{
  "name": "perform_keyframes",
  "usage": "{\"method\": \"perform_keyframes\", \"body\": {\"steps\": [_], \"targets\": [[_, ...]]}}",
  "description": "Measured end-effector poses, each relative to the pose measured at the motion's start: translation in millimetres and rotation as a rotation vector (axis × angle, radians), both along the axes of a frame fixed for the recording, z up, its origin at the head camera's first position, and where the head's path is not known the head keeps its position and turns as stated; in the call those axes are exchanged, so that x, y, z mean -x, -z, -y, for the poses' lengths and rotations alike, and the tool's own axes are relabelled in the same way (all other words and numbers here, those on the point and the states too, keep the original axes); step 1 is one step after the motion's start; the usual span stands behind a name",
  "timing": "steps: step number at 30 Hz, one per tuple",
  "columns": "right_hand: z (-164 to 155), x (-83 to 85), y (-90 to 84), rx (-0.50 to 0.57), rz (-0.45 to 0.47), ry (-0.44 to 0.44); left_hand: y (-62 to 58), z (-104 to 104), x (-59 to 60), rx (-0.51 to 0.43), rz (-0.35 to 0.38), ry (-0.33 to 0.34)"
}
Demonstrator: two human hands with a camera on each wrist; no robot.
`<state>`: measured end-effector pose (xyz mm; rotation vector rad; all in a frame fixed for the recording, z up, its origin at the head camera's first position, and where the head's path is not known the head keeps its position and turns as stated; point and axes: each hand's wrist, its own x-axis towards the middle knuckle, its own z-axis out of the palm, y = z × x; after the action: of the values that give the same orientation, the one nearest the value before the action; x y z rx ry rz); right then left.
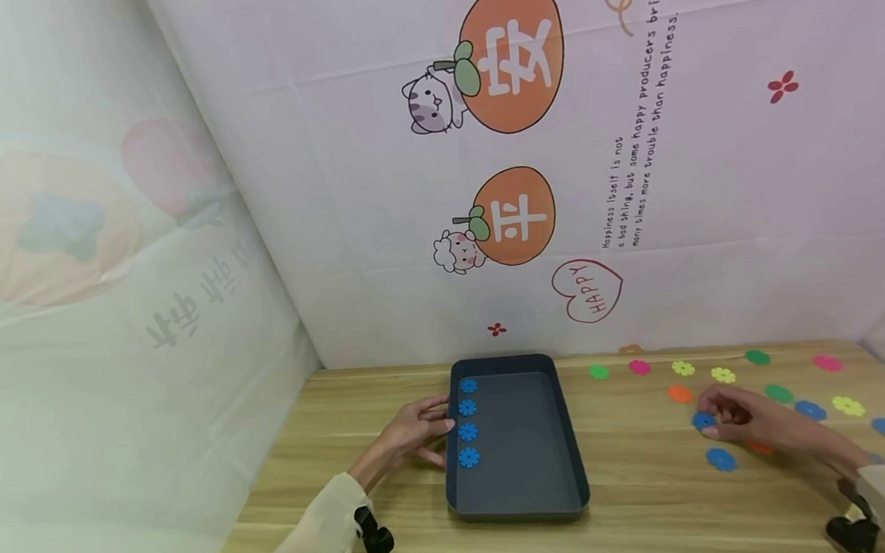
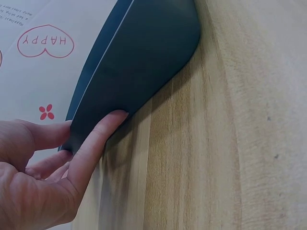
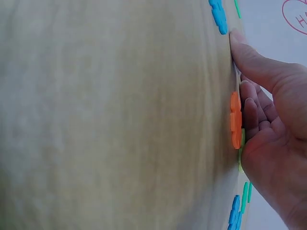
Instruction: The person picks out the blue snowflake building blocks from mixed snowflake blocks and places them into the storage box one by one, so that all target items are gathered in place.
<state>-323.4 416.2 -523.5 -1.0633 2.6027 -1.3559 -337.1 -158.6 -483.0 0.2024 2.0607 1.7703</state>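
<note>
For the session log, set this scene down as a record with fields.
Tray: dark gray, on the wooden tabletop
Inside tray: four blue discs in a column along the left side
Left hand: touches the tray's left side
Right hand: pinches a blue disc right of the tray
Scattered discs: green, yellow, pink, orange, blue

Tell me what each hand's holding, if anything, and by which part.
Right hand: a blue disc, pinched by the edge toward the palm. Left hand: touches the left side of the tray, no clear grip.
</note>
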Motion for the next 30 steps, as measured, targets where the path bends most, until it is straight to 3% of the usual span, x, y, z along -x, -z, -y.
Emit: {"method": "perform_keyframes", "body": {"steps": [4, 7, 11, 14, 20, 22, 30], "targets": [[2, -1.1, 0.6, -0.025, 0.016, 0.066, 0.0, 1, -0.6, -0.003, -0.001, -0.003], [6, 0.7, -0.9, -0.037, -0.038, 0.085, 0.1, 3, -1.4, -0.005, 0.000, -0.009], [11, 0.9, -9.3, -0.038, -0.111, 0.057, -0.2, 3, -2.7, -0.011, 0.000, -0.005], [16, -2.9, -19.5, -0.043, -0.115, 0.045, -0.4, 2, -3.5, -0.019, 0.001, 0.003], [37, -4.8, -39.2, -0.005, -0.134, 0.162, -0.2, -1, -4.0, -0.029, -0.008, 0.006], [46, -4.2, -44.8, 0.029, -0.121, 0.189, -0.4, -1, -4.2, -0.032, -0.011, 0.005], [83, -2.8, -63.7, 0.060, 0.020, 0.156, 0.8, 0, -5.1, -0.030, -0.015, 0.009]]}}
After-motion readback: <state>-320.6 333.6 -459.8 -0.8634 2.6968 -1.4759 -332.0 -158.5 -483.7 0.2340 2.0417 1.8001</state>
